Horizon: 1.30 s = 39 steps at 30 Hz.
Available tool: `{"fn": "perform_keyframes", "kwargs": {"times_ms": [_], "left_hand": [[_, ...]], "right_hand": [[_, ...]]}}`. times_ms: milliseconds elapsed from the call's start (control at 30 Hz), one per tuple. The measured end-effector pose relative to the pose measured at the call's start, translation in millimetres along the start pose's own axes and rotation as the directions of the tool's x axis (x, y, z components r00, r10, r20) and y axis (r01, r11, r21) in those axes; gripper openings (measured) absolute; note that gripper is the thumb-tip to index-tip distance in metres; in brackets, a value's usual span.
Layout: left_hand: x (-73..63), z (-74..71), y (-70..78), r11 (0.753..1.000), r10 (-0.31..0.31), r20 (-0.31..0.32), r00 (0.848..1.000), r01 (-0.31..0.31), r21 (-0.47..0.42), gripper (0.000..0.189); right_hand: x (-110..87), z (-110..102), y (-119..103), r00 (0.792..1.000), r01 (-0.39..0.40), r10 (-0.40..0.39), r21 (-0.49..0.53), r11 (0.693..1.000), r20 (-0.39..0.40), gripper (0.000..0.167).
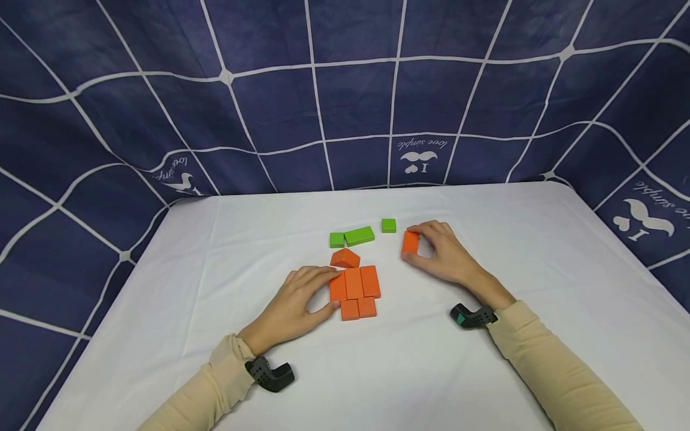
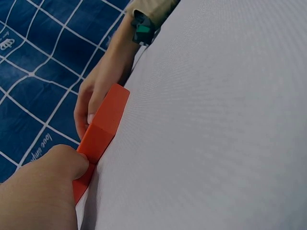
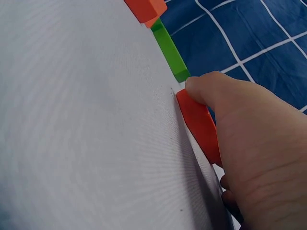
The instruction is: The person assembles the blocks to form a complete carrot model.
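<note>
On the white table, flat orange blocks lie against each other, three longer ones (image 1: 354, 283) behind two small ones (image 1: 358, 308). My left hand (image 1: 293, 308) holds the left long orange block (image 1: 338, 287) at its ends, thumb at the near end and fingertips at the far end; it stays within the group. An orange wedge-shaped block (image 1: 345, 258) lies just behind. To the right, my right hand (image 1: 443, 254) pinches a separate orange block (image 1: 410, 243) between thumb and fingers, at the table. In the right wrist view, the thumb presses this orange block's (image 3: 197, 122) end.
Beyond the orange group lie a small green block (image 1: 336, 240) and a longer green block (image 1: 359, 236), nearly touching. Another small green block (image 1: 389, 225) sits apart, left of my right hand. A dark blue checked cloth (image 1: 356, 102) rises behind the white table (image 1: 420, 371).
</note>
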<state>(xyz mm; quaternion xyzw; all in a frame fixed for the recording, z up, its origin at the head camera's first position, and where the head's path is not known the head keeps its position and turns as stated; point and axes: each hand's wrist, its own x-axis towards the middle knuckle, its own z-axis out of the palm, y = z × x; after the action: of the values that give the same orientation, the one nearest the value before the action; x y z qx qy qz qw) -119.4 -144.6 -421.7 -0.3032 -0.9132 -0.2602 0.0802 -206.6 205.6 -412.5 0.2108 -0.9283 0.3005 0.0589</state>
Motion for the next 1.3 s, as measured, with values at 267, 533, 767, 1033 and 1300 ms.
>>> {"fn": "perform_keyframes", "kwargs": {"times_ms": [267,533,767,1033,1300], "left_hand": [[-0.4,-0.1,1.4,1.000,-0.012,0.012,1.000,0.012,0.006,0.056],[-0.5,-0.2,1.8,1.000,-0.006,0.010,1.000,0.005,0.011,0.056],[-0.3,-1.8,2.3,1.000,-0.007,0.010,1.000,0.007,0.014,0.056],[-1.4,-1.1,1.8,1.000,-0.013,0.010,1.000,0.013,0.009,0.055],[-0.8,-1.3,2.2,1.000,-0.016,0.017,1.000,0.015,0.008,0.055]], "right_hand": [[-1.1,1.2,2.2,0.999,0.038,-0.038,-0.002,0.999,0.022,0.058],[-2.8,-0.5,2.1,0.997,0.075,-0.076,0.039,0.996,0.028,0.046],[-1.7,-1.2,2.2,0.994,0.106,-0.107,0.044,0.993,0.030,0.047],[-1.1,-2.7,4.7,0.991,0.122,-0.125,0.053,0.991,0.046,0.033],[-3.5,-8.9,2.0,0.986,0.132,-0.136,0.045,0.990,0.095,0.037]]}}
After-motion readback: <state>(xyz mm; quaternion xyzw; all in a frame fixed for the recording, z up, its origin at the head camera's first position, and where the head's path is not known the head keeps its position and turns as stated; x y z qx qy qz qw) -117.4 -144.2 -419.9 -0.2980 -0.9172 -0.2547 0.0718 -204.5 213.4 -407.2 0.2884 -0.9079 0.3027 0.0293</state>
